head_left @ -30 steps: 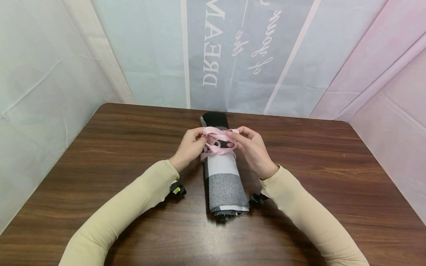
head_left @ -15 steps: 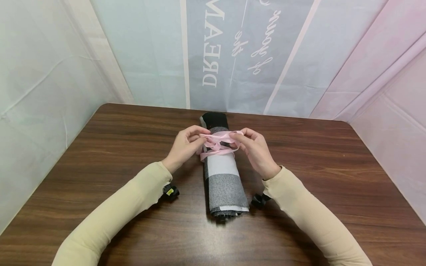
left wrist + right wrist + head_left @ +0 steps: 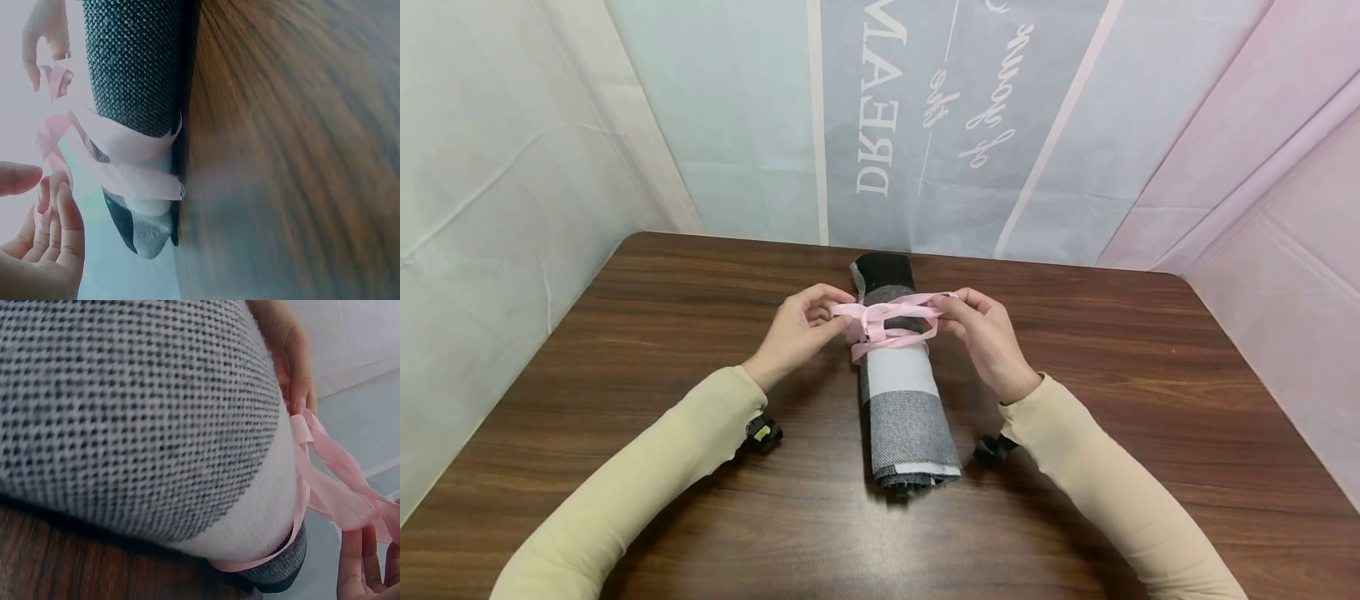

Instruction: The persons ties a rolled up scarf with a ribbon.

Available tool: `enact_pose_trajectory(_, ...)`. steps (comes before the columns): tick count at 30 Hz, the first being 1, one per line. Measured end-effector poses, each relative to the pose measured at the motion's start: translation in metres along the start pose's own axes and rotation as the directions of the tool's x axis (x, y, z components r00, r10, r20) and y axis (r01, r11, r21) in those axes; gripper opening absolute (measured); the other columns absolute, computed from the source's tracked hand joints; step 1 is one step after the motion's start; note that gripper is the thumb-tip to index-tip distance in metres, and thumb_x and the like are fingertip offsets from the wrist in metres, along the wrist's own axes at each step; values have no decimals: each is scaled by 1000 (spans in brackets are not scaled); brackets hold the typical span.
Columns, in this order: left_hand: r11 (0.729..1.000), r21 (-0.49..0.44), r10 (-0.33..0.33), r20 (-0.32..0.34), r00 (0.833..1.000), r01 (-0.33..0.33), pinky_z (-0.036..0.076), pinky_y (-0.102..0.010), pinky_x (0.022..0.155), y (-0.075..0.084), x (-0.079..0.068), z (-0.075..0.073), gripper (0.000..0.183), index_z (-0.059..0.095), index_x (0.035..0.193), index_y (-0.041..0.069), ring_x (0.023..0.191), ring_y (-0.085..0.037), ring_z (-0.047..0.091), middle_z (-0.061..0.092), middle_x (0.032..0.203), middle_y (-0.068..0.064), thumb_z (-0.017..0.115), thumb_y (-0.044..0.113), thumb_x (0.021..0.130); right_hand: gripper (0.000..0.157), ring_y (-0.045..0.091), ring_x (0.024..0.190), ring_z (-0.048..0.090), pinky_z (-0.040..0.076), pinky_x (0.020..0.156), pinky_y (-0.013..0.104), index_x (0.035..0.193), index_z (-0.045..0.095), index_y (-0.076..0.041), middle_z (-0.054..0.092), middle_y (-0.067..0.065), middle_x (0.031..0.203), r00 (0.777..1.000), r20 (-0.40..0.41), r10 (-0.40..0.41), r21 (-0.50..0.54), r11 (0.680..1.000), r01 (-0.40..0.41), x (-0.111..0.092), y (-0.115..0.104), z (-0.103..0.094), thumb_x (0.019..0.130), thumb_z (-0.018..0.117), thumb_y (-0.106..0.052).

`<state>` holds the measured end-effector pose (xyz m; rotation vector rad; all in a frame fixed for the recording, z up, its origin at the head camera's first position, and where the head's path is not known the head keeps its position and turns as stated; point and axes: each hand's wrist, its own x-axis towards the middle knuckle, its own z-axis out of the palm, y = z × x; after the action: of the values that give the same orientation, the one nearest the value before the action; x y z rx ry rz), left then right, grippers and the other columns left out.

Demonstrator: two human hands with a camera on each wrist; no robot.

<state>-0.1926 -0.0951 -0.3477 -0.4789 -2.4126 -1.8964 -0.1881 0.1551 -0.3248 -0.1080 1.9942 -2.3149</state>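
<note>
A rolled cloth (image 3: 910,429) in black, grey and white checks lies lengthwise on the table, its weave plain in the right wrist view. Pink ribbon (image 3: 895,337) runs around its upper half, with loops and a knot on top. My left hand (image 3: 801,329) pinches one part of the ribbon between thumb and fingers, left of the roll. On the other side my right hand (image 3: 985,337) pinches another ribbon loop (image 3: 340,487). Between the hands the ribbon stretches across the roll. In the left wrist view, two bands of ribbon (image 3: 134,181) circle the cloth.
The brown wood-grain table (image 3: 1075,350) extends around the roll on all sides. Behind it hangs a pale printed backdrop (image 3: 760,125) with mirrored lettering. Black wrist devices (image 3: 765,434) sit under both sleeves.
My hands have drawn apart, the left moving left and the right slightly right. The ribbon loops between them have pulled out straighter and the knot looks smaller. The roll has stayed put.
</note>
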Motion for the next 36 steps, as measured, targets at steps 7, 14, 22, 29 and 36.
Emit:
enact_pose_trajectory(7,999,36,11,21,1000,-12,44,-22,58,-2,0,-10,15,68,98,1,63,-22,57,63,76,-14,69,9,86,11,13,85,64,52,87,32,84,61,-3,65,3,91,1000,-10,1,1,1000,-1,0,2,-7,92,62,-12)
enact_pose_trajectory(14,999,36,14,18,1000,-15,40,-23,64,1,-1,-20,17,69,99,4,68,-12,50,56,67,3,70,15,85,11,13,83,64,53,87,33,83,62,-6,66,2,91,1000,-26,0,6,1000,0,1,2,-13,92,62,-12)
enact_pose_trajectory(22,996,-94,-3,57,998,9,43,-23,66,7,-3,-26,21,65,101,-1,72,-11,54,60,73,6,70,12,85,11,12,81,63,53,83,29,85,62,-4,66,1,90,999,-48,0,-17,1000,-1,0,4,-20,92,62,-13)
enact_pose_trajectory(29,961,-270,65,26,998,-56,50,-22,72,13,-6,-25,18,58,105,-7,72,-10,62,64,80,1,60,2,90,13,11,78,63,54,80,28,87,62,-5,67,-1,88,998,-59,8,-51,999,-12,-1,7,-24,91,63,-16)
enact_pose_trajectory(36,924,-364,112,-33,993,-116,51,-24,73,14,-7,-24,19,55,107,-12,72,-12,58,59,81,-4,55,1,93,10,11,77,63,54,78,27,87,62,-7,67,-3,86,998,-57,17,-72,997,-21,-1,9,-25,92,62,-16)
